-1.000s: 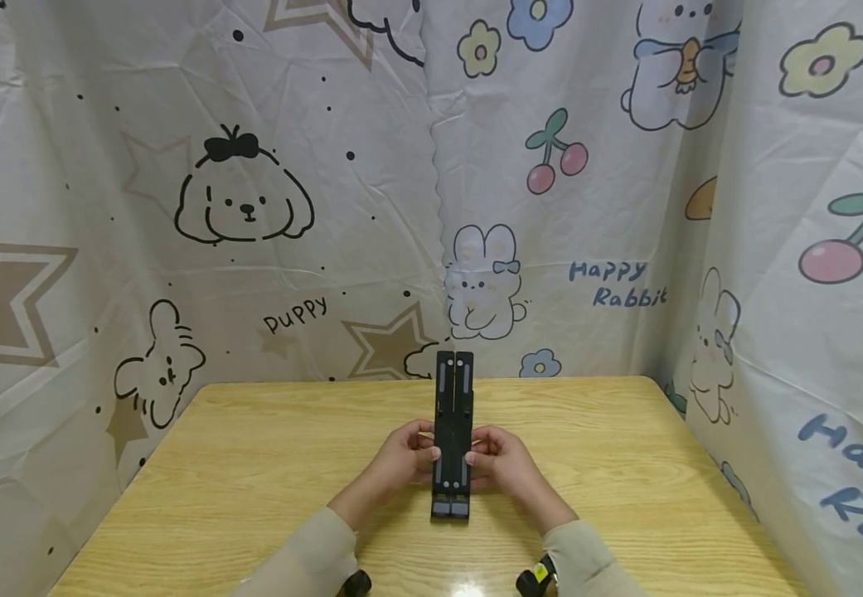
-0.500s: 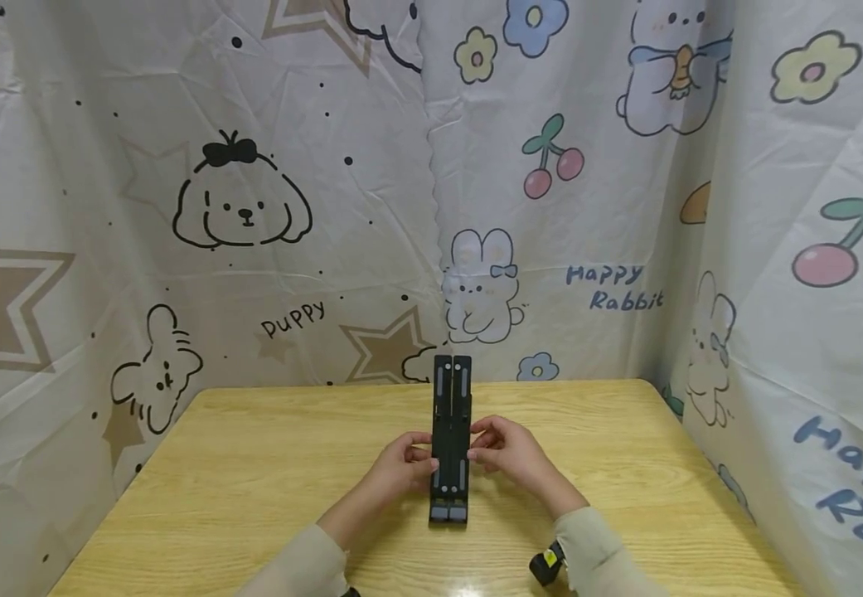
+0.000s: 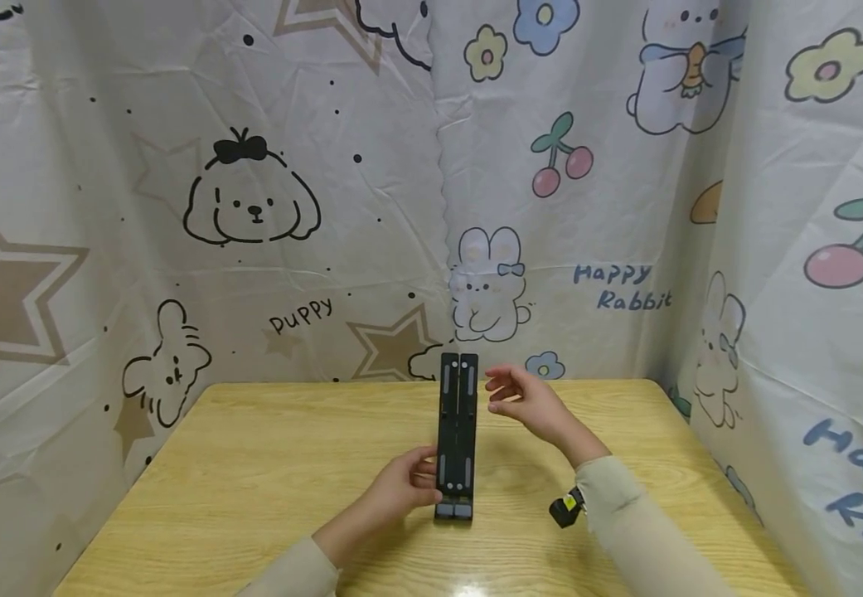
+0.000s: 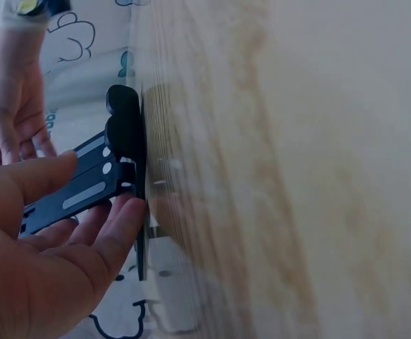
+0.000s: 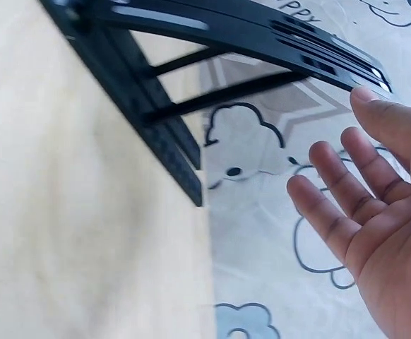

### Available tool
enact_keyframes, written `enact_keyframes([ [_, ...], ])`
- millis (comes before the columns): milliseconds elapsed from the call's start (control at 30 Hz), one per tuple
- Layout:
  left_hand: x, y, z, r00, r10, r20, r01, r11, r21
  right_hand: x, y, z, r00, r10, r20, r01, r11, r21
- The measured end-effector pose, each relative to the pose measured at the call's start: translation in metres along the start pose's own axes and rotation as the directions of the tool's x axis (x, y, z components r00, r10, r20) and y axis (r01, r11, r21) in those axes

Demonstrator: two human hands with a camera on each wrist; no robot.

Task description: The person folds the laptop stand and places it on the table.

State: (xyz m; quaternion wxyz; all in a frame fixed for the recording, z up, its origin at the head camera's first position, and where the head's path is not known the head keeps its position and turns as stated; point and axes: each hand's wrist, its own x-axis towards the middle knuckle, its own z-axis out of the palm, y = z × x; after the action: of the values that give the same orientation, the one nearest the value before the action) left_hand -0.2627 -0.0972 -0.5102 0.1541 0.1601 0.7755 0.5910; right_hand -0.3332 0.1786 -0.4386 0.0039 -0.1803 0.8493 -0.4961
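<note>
A black folding laptop stand [image 3: 458, 435] stands on the table, its narrow plate sloping up toward the back. The right wrist view shows the raised plate [image 5: 227, 28] and two thin struts [image 5: 227, 97] running down to the base. My left hand [image 3: 399, 483] holds the stand's lower left side, thumb at the front edge and fingers behind. In the left wrist view its fingers [image 4: 117, 240] reach beneath the plate by the hinge [image 4: 126, 173]. My right hand [image 3: 535, 404] hovers beside the upper right of the stand, fingers spread and loosely bent, apparently holding nothing.
The wooden table [image 3: 289, 431] extends around the stand. A patterned cloth [image 3: 371, 207] hangs behind it and along both sides. A small black device [image 3: 567, 507] with a yellow mark sits at my right wrist.
My right hand has left the stand's lower right side and moved up and right, near its top. My left hand has slid down the left side. The stand stays about where it was.
</note>
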Motion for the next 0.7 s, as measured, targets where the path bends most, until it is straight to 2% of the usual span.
enact_keyframes([
  [200,0.000,-0.001,0.004,1.000,-0.003,-0.003,0.004,0.994,0.110,0.017,-0.010,-0.017,0.994,-0.076,0.074,0.078,0.997,-0.022],
  [400,-0.002,0.000,0.009,1.000,-0.005,-0.004,0.006,0.966,0.260,0.033,-0.019,-0.025,0.983,-0.130,0.131,0.134,0.991,-0.019],
  [700,-0.005,0.000,0.009,1.000,0.020,0.022,-0.026,0.948,0.317,0.042,-0.028,-0.026,0.975,-0.127,0.180,0.131,0.991,-0.011],
])
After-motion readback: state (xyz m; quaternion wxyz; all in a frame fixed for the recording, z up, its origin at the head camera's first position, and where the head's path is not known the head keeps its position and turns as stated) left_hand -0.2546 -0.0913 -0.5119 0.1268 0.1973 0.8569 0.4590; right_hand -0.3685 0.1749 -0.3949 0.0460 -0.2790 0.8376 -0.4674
